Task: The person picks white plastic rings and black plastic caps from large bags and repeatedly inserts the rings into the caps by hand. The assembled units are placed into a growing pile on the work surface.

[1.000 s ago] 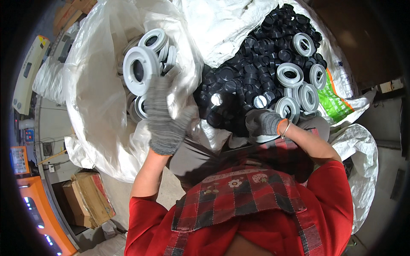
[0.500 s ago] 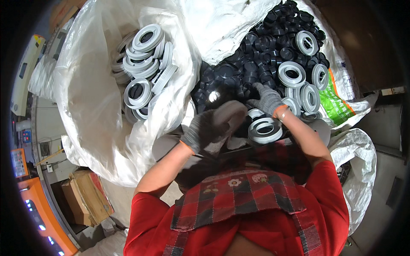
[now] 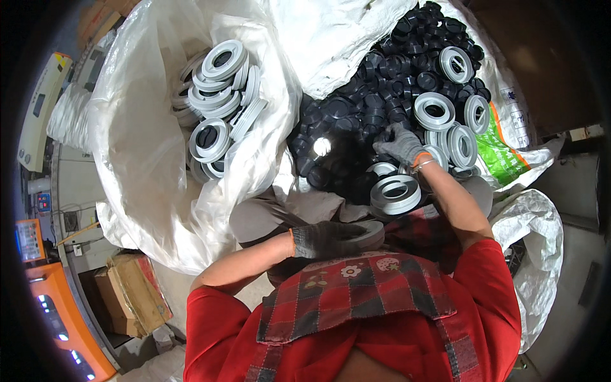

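My left hand point(image 3: 323, 240), in a dark grey knit glove, is closed on a light grey plastic ring point(image 3: 369, 236) close to the apron; the fingers cover part of the ring. Over the heap of black plastic caps point(image 3: 344, 111), my gloved right hand point(image 3: 403, 148) has its fingers bent round a black cap point(image 3: 384, 136), only partly visible. Nearest below that hand lies a thick grey ring point(image 3: 395, 195). Several more grey rings point(image 3: 435, 111) rest on the caps to the right.
A large translucent bag point(image 3: 137, 127) at the left holds stacked grey rings with black centres point(image 3: 210, 141). White sacking point(image 3: 331, 44) lies at the back. Cardboard boxes point(image 3: 137, 296) and an orange machine point(image 3: 67, 325) stand far left. Another white sack point(image 3: 534, 254) is at the right.
My left hand has drawn the grey ring down toward the apron, away from the caps. My right hand stays over the heap, its fingers now more curled.
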{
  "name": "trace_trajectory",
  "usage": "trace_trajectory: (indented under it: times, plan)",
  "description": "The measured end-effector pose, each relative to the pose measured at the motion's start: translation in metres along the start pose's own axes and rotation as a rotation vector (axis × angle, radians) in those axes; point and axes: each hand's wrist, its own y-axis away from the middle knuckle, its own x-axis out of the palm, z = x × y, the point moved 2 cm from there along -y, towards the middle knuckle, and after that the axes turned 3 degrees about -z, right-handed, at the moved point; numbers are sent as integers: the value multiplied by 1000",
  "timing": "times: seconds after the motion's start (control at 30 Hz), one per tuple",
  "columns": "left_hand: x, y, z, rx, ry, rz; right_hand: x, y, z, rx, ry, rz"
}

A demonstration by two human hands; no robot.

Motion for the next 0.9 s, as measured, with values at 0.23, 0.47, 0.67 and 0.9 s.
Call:
trace_trajectory:
  times: [0.23,0.47,0.67,0.9]
  plan:
    - [-51,-12,-9,178,737,-500,-35,79,41,-557,-140,-267]
    - [-29,-10,-38,231,911,-702,-7,123,95,-772,-159,-99]
    - [-51,1,-26,167,565,-540,-11,128,97,-1267,-39,-255]
    - [-35,0,-57,181,9,-691,-10,126,99,-502,-496,36]
